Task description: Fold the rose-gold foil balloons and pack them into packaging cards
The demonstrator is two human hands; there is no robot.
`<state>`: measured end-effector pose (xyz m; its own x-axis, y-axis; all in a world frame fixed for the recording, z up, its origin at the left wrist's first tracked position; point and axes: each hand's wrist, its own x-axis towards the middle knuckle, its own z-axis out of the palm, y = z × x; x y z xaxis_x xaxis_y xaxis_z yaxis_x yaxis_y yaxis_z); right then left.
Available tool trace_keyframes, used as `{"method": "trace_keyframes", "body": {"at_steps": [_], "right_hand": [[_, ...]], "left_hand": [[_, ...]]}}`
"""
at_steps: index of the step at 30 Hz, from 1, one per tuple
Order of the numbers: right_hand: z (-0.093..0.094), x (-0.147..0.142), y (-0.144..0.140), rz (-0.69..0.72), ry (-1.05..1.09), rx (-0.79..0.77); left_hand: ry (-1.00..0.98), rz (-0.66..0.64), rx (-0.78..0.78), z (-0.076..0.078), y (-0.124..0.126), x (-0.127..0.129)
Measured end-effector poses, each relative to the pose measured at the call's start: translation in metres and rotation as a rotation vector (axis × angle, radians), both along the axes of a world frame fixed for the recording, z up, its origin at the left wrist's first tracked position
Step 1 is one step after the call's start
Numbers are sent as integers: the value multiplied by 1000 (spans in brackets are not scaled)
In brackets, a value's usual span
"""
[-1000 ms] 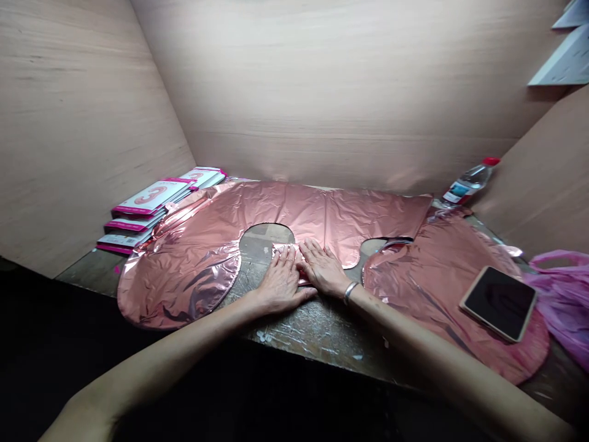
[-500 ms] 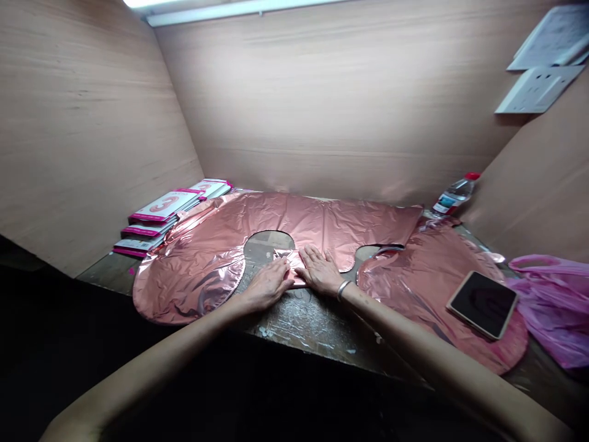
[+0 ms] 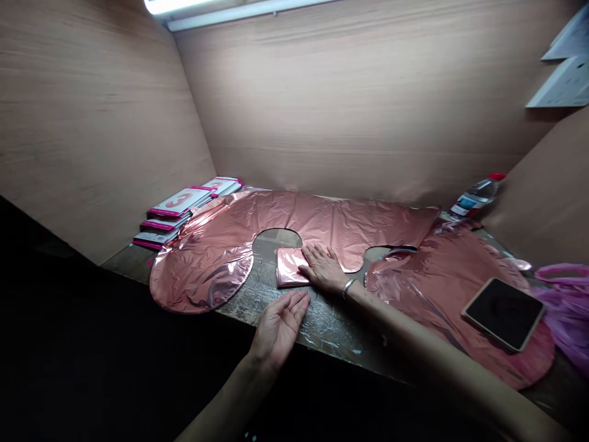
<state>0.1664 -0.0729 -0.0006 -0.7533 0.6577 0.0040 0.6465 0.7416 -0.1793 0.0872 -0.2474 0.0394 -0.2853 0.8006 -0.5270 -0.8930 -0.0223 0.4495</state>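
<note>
Right hand [image 3: 324,270] pressed flat, fingers spread, on the folded foil balloon [image 3: 291,274], looking light, slippery, crease-prone, best pinched at edges; left hand [image 3: 278,325] hovered open nearby.

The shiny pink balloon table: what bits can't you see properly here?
Head view only:
- Folded foil piece: its right part is under the right hand.
- Packets: print too small to read.
- Bottle: label too small and blurred.
- Pink bag: cut off by the right edge.
- Under the phone: foil hidden.
</note>
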Motion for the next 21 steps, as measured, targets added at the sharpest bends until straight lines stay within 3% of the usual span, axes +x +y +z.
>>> {"method": "trace_keyframes", "body": {"at_steps": [6,12,15,17,21], "right_hand": [[-3,6,-10,2,29,19],[-9,4,-22,-83,152,-9],[3,7,-9,-161,515,-348],[18,13,7,-164,713,-621],[45,24,31,-82,780,-942]], "left_hand": [[106,48,77,-11,27,-1],[158,215,128,-28,75,0],[125,197,125,-27,89,-16],[99,121,150,-23,91,-31],[39,-249,191,-16,88,-60]]}}
